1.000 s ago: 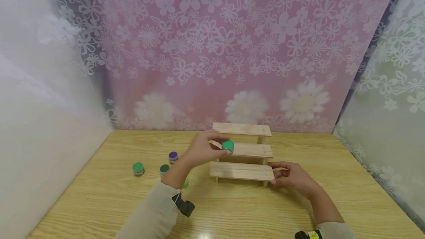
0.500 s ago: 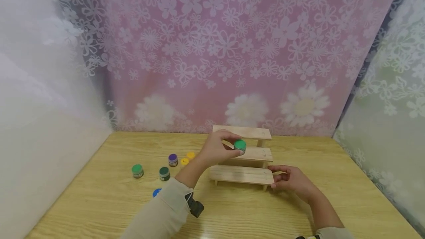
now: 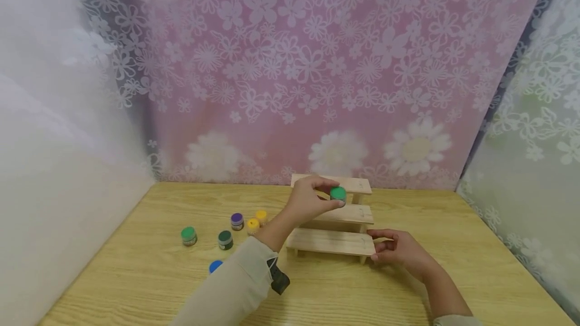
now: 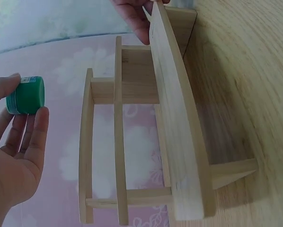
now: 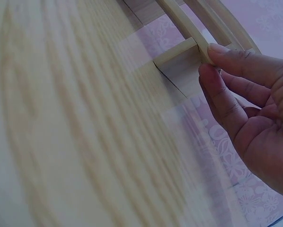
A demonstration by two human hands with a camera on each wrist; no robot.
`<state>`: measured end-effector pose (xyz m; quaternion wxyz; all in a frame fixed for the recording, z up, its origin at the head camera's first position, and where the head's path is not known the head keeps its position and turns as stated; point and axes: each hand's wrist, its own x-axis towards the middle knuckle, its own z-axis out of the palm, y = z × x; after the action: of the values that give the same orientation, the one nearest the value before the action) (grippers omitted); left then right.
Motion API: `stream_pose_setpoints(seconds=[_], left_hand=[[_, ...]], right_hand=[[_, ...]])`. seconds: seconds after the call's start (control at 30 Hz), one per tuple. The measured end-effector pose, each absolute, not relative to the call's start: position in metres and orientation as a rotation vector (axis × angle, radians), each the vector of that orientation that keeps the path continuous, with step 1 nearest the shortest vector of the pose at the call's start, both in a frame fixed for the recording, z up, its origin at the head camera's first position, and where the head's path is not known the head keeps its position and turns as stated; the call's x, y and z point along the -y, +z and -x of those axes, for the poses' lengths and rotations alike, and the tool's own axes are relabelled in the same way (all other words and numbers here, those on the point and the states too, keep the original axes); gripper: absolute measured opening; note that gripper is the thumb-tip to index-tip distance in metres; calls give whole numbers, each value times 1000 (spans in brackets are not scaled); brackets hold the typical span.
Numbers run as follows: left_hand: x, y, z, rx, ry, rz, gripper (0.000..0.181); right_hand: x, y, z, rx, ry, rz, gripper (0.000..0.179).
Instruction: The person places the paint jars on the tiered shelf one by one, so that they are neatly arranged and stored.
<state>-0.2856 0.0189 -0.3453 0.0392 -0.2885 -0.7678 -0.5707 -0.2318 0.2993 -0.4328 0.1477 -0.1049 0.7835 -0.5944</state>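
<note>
My left hand (image 3: 307, 201) holds a small green-lidded paint jar (image 3: 338, 195) between thumb and fingers, over the upper part of a three-step wooden stand (image 3: 328, 242). In the left wrist view the green jar (image 4: 31, 95) is apart from the boards. My right hand (image 3: 404, 254) is at the right end of the lowest step. There, in the right wrist view, thumb and forefinger of the right hand (image 5: 260, 120) pinch the end of the step board (image 5: 181, 19). Part of the stand's left side is hidden behind my left hand.
Left of the stand are a second green-lidded jar (image 3: 189, 236), a dark green jar (image 3: 225, 240), a purple jar (image 3: 237, 221) and two yellow jars (image 3: 253, 226). A blue-lidded jar (image 3: 215, 266) is partly covered by my left sleeve. A floral curtain (image 3: 290, 89) hangs behind the table.
My left hand has moved right across the stand with the green jar. The yellow and blue jars have come out from behind the left arm. My right hand stays at the step's end.
</note>
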Motion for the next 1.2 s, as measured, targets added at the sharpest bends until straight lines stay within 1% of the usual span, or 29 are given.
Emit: stream_pose_setpoints(seconds=[0.13,0.27,0.87,1.07,1.2], left_hand=[[-26,-343,289,2352,-1775,885,40],[-34,-341,292,2332,-1815,870,37],[-64,-340,306,2317,-1941,536,33],[-75,-338,311,2313,-1946,532,31],[-84,-339,314,2306,-1914,549,33]], right_hand=[[-300,-434,231,-2244,-1718,304,73],[-300,-435,232,-2250,-1707,314,72],[-299,-435,234,-2259,-1697,327,72],[-300,-434,233,-2248,-1714,329,73],[-301,-435,232,-2243,-1719,342,72]])
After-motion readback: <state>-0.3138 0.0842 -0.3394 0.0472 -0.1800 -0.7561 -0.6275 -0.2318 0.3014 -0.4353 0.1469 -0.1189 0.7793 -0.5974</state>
